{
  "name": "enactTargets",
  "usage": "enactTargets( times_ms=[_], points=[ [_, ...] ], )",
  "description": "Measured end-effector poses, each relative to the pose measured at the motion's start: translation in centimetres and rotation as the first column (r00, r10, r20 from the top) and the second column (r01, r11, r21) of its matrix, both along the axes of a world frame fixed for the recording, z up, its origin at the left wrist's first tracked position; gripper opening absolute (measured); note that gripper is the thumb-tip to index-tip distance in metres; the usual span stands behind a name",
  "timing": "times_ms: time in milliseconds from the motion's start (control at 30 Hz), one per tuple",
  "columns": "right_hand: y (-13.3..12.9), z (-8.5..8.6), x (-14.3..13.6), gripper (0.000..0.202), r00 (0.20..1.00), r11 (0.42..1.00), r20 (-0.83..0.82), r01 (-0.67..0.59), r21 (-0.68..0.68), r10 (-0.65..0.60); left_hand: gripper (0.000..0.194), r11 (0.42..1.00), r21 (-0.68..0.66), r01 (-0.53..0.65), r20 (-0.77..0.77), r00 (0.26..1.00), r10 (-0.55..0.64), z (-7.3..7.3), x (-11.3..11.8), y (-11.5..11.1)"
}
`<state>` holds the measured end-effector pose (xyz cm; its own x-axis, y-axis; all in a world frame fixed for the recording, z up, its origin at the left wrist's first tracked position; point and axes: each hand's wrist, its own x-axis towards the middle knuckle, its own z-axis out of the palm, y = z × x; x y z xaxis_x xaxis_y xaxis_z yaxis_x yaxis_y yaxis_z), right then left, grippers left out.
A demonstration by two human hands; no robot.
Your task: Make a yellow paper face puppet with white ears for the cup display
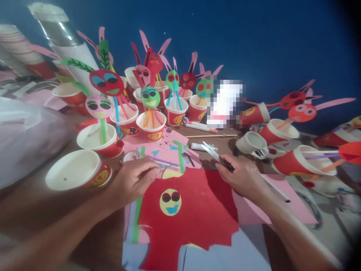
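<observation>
My right hand (239, 175) is closed around scissors (211, 151) with dark handles, and their pale blades point up and to the left. My left hand (135, 177) is pinched at the left edge of a red paper sheet (208, 207) with cut edges. Thin bluish bits show by its fingertips; whether they are held is unclear. On the red sheet lies a yellow paper face (170, 210) with dark eyes and a blue mouth. Pink paper (270, 210) lies beneath my right forearm.
Several red-and-white paper cups (79, 169) with paper faces on coloured strips stand around the back. A white mug (252, 143) is right of centre. A marker (201, 127), scraps and a thin stick (211, 136) lie behind the hands. A plastic bag (31, 139) fills the left.
</observation>
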<state>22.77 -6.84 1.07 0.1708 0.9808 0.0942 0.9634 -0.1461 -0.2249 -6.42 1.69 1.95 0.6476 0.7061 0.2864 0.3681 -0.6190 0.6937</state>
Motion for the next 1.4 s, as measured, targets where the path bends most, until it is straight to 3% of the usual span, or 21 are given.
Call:
enactTargets(
  times_ms=[200, 367, 567, 800, 967, 1400],
  points=[
    [0.3, 0.9, 0.8, 0.018, 0.998, 0.999, 0.064, 0.014, -0.044, -0.011, 0.011, 0.996, 0.085, -0.034, -0.013, 0.999, 0.035, -0.2, -0.2, 0.4],
    [0.0, 2.7, 1.4, 0.017, 0.988, 0.991, -0.098, 0.114, -0.07, -0.12, 0.009, 0.993, 0.108, -0.039, -0.024, 0.999, 0.042, -0.8, -0.1, 0.7],
    [0.0, 2.5, 1.2, 0.029, 0.997, 0.987, -0.071, -0.052, -0.15, 0.042, 0.01, 0.993, 0.095, -0.062, 0.028, 0.998, 0.06, -0.5, 0.0, 0.9],
    [-0.1, 1.7, -1.0, 0.019, 0.972, 0.944, -0.1, -0.231, -0.236, 0.213, 0.009, 0.992, 0.088, -0.088, 0.145, 0.987, 0.075, 0.1, 0.0, 0.3],
    [-0.3, 0.8, -1.0, 0.018, 0.975, 0.941, -0.019, -0.218, -0.26, 0.221, 0.009, 0.991, 0.124, -0.041, 0.109, 0.994, 0.027, 0.0, 0.2, 0.3],
    [-0.5, 2.0, -1.4, 0.013, 0.972, 0.914, 0.013, -0.216, -0.343, 0.234, 0.011, 0.993, 0.091, -0.07, 0.029, 0.997, 0.067, 0.1, 0.2, 0.1]
  ],
)
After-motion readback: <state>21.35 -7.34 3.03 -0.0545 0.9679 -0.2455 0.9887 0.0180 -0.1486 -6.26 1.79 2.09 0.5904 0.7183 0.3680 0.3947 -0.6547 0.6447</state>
